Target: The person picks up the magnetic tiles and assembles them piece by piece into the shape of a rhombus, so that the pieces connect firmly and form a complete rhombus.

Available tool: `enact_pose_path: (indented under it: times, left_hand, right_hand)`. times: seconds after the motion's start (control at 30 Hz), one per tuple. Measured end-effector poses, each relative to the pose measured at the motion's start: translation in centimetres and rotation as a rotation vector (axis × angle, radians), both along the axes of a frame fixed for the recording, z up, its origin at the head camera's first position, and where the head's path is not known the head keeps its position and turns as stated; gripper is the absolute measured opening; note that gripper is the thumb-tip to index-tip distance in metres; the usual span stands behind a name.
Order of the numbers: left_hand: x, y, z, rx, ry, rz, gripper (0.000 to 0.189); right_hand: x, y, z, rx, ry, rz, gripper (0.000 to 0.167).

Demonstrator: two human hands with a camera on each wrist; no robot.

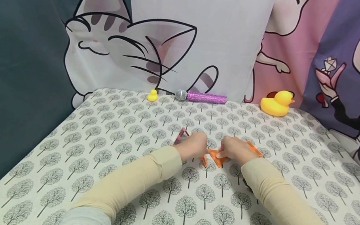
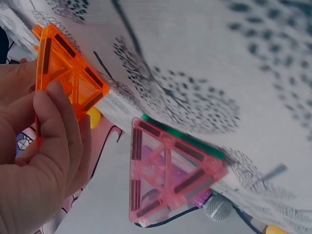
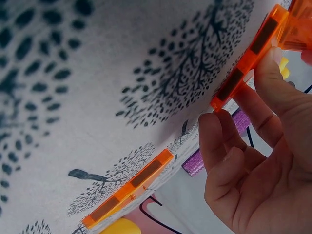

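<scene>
My left hand [image 1: 195, 147] pinches an orange triangular magnetic tile [image 2: 73, 68] between thumb and fingers, upright near the middle of the table. Just to the right, my right hand [image 1: 236, 148] pinches another orange triangular magnetic tile [image 1: 218, 159]. The two orange tiles are close at their near corners; whether they touch, I cannot tell. Beside the left hand stands a pink triangular magnetic tile [image 2: 168, 165], with a green edge [image 2: 185, 135] along its base on the cloth. Beyond the right hand is a further orange tile [image 3: 129, 187], seen edge-on in the right wrist view.
A tree-print cloth [image 1: 76, 166] covers the table. Along its back edge are a small yellow duck [image 1: 153, 95], a purple glittery microphone [image 1: 206, 97] and a larger yellow duck [image 1: 276, 103]. Behind hangs a curtain [image 1: 198, 7] with cartoon figures.
</scene>
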State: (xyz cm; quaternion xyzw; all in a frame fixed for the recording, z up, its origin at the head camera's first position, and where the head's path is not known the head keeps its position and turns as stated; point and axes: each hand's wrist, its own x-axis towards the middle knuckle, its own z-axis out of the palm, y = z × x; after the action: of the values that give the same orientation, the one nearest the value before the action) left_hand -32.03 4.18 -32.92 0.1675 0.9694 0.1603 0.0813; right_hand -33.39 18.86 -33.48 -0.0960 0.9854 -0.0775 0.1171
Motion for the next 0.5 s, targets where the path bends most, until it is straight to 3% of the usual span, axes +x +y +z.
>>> enact_pose_path:
  times: [0.17,0.5]
  left_hand:
    - [0.07,0.56,0.01,0.022,0.014,-0.049,0.023]
    - [0.28,0.63,-0.33,0.125,-0.004,-0.043,0.044]
  right_hand:
    - [-0.16,0.04,0.02,-0.010,-0.002,0.000,0.022]
    - [-0.31,0.03,0.11,-0.035,-0.045,-0.007,0.022]
